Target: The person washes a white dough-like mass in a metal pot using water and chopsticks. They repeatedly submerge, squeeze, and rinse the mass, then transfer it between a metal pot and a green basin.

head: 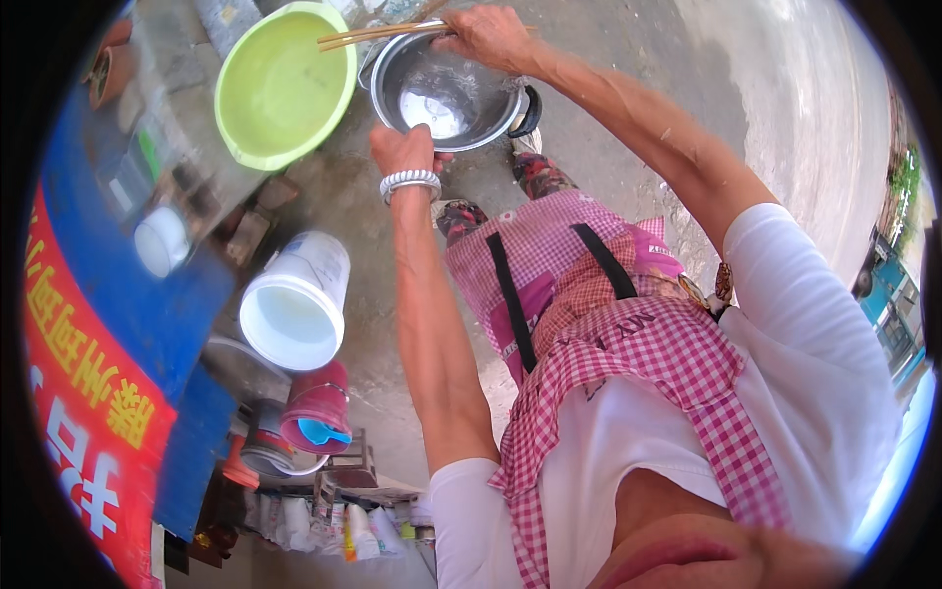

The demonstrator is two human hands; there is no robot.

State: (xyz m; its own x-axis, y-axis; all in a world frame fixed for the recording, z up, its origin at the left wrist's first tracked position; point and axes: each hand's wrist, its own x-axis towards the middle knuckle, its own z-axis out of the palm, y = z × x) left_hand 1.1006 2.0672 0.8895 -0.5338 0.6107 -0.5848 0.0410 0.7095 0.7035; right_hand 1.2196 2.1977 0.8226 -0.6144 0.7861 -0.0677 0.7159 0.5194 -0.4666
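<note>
A steel pot [441,103] is held out in front of me, a little water moving inside it and splashing near its right wall. My left hand [409,151], with a pale coiled band on its wrist, grips the near rim. Long wooden chopsticks [368,35] are pinched in my right hand [486,38], which sits over the far rim. Their tips point left, over the edge of a light green plastic basin [287,88]. A black handle [528,114] sticks out from the pot's right side. Part of the rim is hidden behind both hands.
Left of me on the concrete ground [383,287] stand a white bucket [294,316] and a pink bucket [316,405] holding a blue scoop [324,432]. Bricks [250,232] and a small white tub [160,239] lie near a printed banner [96,353]. My shoes are below the pot.
</note>
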